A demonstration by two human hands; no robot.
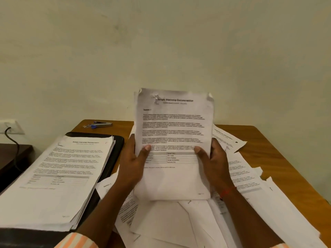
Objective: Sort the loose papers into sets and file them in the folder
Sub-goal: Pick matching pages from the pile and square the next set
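Observation:
I hold a thin set of printed papers (173, 133) upright above the table, its top page headed "Sample Internship Documentation", with creased top corners. My left hand (133, 158) grips its left edge, thumb across the front. My right hand (213, 161) grips the right edge the same way. A black folder (117, 142) lies open at the left with a thick stack of sorted papers (59, 176) on it. Loose papers (179, 221) lie scattered under and to the right of my hands.
A stapler (102, 124) lies at the back of the wooden table (286, 158), near the wall. A wall socket with a black cable (10, 129) is at far left above a dark side table (12, 154). More loose sheets (227, 138) reach the table's right side.

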